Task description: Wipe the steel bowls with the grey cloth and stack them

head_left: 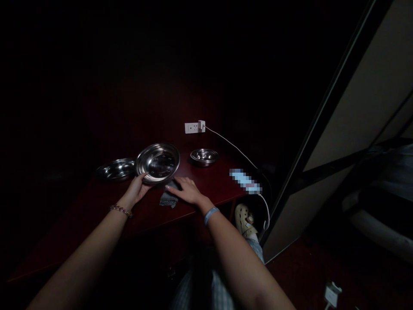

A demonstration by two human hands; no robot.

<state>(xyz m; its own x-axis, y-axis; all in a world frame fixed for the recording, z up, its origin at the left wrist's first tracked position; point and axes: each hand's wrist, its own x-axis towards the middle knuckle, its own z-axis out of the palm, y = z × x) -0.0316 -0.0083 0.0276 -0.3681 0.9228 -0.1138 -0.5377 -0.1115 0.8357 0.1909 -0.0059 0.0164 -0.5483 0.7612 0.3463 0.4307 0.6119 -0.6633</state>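
Observation:
A shiny metal bowl [158,162] is tilted up above the dark red table [129,219], its inside facing the camera. My left hand [138,189] grips its lower left rim, with the thumb over the edge. Below the bowl's right side, my right hand [186,189] rests on a grey cloth [168,198], its fingers partly hidden under the bowl. Another metal dish [118,169] lies at the left, partly covered by the held bowl. Several smaller metal bowls sit in a stack [204,156] to the right.
A white charger [201,125] is in the wall socket [191,128], its cable running to a blurred phone [245,181] at the table's right edge. A foot in a beige clog [244,219] shows below. A panel [351,112] stands at the right.

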